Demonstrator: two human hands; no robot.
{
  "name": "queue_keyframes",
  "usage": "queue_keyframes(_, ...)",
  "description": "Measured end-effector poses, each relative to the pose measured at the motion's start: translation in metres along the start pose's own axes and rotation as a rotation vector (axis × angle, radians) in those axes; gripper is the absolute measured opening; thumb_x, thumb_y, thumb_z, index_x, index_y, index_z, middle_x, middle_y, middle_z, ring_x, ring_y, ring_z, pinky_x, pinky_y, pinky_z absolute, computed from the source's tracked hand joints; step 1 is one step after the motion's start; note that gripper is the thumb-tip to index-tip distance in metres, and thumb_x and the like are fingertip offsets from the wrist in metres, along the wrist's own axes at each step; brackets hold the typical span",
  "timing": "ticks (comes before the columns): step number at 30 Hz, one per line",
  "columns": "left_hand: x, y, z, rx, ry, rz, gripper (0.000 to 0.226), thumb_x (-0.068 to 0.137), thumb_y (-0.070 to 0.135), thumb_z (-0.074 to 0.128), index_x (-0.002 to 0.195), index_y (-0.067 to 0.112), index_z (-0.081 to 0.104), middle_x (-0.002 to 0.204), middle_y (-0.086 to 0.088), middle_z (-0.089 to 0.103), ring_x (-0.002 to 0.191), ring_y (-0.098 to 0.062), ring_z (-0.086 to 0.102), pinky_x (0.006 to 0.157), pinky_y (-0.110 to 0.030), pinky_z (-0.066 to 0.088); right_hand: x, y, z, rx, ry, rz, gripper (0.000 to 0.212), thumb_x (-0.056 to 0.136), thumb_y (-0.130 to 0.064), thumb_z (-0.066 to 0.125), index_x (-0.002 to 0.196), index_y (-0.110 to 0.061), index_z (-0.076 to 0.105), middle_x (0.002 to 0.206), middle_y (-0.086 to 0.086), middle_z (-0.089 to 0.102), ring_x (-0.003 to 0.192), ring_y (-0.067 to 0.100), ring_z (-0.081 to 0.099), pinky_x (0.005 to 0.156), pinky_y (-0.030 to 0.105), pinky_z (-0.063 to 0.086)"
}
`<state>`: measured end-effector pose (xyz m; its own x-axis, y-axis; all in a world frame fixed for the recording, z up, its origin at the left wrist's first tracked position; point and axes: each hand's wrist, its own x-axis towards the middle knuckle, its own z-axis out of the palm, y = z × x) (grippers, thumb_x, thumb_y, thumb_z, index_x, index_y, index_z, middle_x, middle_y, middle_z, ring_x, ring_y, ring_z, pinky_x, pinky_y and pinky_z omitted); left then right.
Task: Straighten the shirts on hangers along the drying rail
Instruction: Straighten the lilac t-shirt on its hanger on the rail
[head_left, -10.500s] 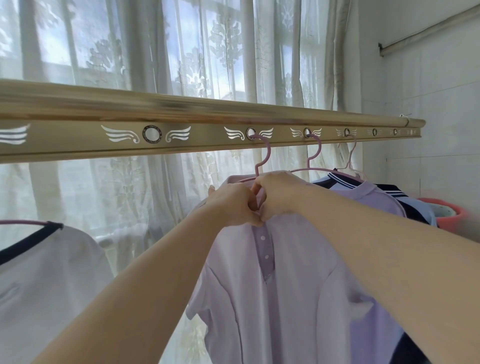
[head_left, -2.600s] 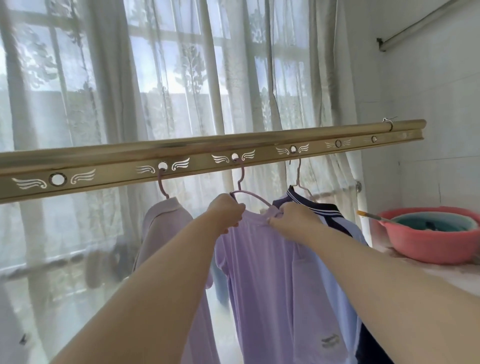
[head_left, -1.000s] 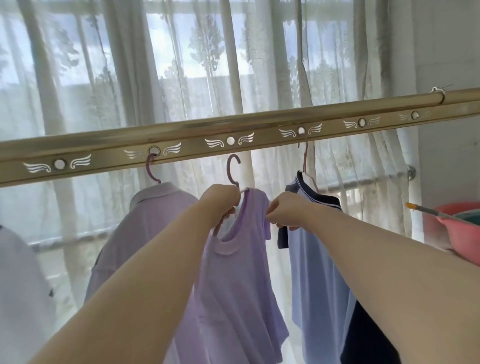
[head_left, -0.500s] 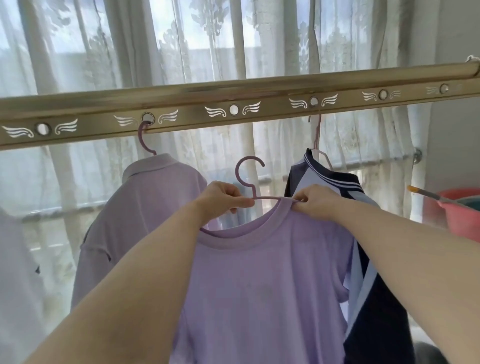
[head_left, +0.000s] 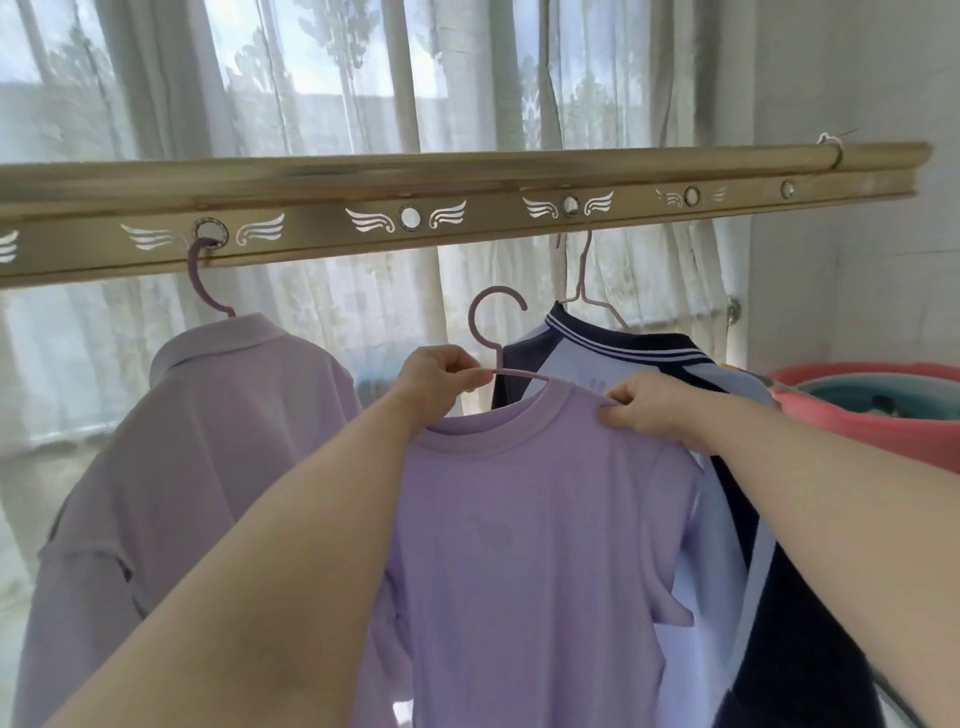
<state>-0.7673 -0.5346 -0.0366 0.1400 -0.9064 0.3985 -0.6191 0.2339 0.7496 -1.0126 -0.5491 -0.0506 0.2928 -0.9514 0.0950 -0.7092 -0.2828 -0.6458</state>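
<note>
While the pink hanger (head_left: 514, 373) sits unhooked below the drying rail (head_left: 519, 174), left hand (head_left: 441, 375) grips its arm | right hand (head_left: 652, 411) pinches lilac T-shirt (head_left: 519, 519) shoulder | step: likely squaring shirt on hanger | next: lift hook into free rail hole (head_left: 410, 217)

Bright backlight, soft wide-angle blur

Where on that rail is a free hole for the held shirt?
On the rail, the hole between the pale polo's hook and the navy shirt's wire hanger is empty. Two more holes lie free toward its right end. Below, the held purple shirt crowds both neighbours.
</note>
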Motion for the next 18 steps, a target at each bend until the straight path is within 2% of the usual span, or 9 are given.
queue_keyframes(3,0.000,-0.001,0.004,-0.007,-0.016,0.011,0.013,0.084,0.022,0.070,0.072,0.020,0.067,0.060,0.008,0.052,0.049,-0.008,0.038,0.050,-0.018,0.032,-0.016,-0.004,-0.009,0.093,-0.266,0.114,0.019,0.090,-0.023,0.064,0.102,-0.010,0.071,0.100,0.006,0.073,0.084,0.020,0.065,0.079,0.032,0.053)
queue_keyframes(6,0.000,-0.001,0.006,-0.091,-0.001,0.038,0.012,0.085,0.021,0.069,0.073,0.023,0.067,0.065,0.007,0.055,0.061,-0.010,0.046,0.060,-0.019,0.037,-0.021,-0.015,-0.013,0.188,-0.371,0.081,0.034,0.087,-0.039,0.065,0.109,-0.014,0.070,0.108,0.005,0.074,0.100,0.021,0.069,0.094,0.038,0.053)
queue_keyframes(8,-0.001,0.004,0.002,-0.129,-0.007,0.053,0.008,0.087,0.019,0.067,0.078,0.020,0.068,0.077,0.002,0.060,0.074,-0.013,0.051,0.069,-0.020,0.040,-0.018,-0.029,-0.009,0.324,-0.310,0.028,0.039,0.090,-0.047,0.058,0.112,-0.016,0.068,0.108,0.006,0.073,0.101,0.023,0.070,0.094,0.042,0.053)
queue_keyframes(9,-0.001,0.007,0.000,-0.114,-0.020,0.053,0.006,0.088,0.019,0.066,0.082,0.017,0.068,0.080,0.000,0.060,0.076,-0.013,0.051,0.068,-0.019,0.040,-0.017,-0.036,-0.006,0.366,-0.274,0.014,0.037,0.092,-0.046,0.055,0.111,-0.017,0.068,0.107,0.007,0.073,0.100,0.025,0.070,0.093,0.045,0.054)
queue_keyframes(12,-0.004,0.015,-0.012,-0.025,-0.046,0.011,0.010,0.091,0.021,0.063,0.092,0.013,0.068,0.073,0.002,0.054,0.061,-0.009,0.044,0.055,-0.016,0.035,-0.013,-0.051,-0.001,0.357,-0.265,0.000,0.030,0.096,-0.038,0.053,0.105,-0.016,0.070,0.103,0.011,0.073,0.097,0.029,0.069,0.093,0.050,0.053)
queue_keyframes(14,-0.008,0.017,-0.020,0.001,-0.052,-0.005,0.009,0.092,0.021,0.062,0.090,0.014,0.067,0.069,0.003,0.050,0.055,-0.008,0.039,0.050,-0.016,0.033,-0.013,-0.060,0.000,0.342,-0.267,0.003,0.034,0.093,-0.044,0.054,0.105,-0.016,0.070,0.104,0.012,0.073,0.098,0.031,0.069,0.093,0.050,0.053)
queue_keyframes(16,-0.010,0.016,-0.024,0.006,-0.064,0.005,0.010,0.092,0.022,0.061,0.088,0.015,0.066,0.075,-0.001,0.053,0.059,-0.010,0.043,0.052,-0.016,0.034,-0.013,-0.068,0.002,0.319,-0.178,-0.007,0.038,0.086,-0.055,0.058,0.096,-0.021,0.071,0.097,0.007,0.073,0.090,0.026,0.070,0.087,0.042,0.056)
queue_keyframes(18,-0.012,0.015,-0.024,0.036,-0.091,0.009,0.010,0.092,0.023,0.061,0.088,0.015,0.066,0.082,-0.004,0.056,0.069,-0.014,0.047,0.057,-0.018,0.037,-0.012,-0.074,0.005,0.203,-0.036,-0.057,0.033,0.085,-0.052,0.059,0.068,-0.025,0.065,0.074,-0.003,0.064,0.069,0.016,0.060,0.066,0.027,0.049)
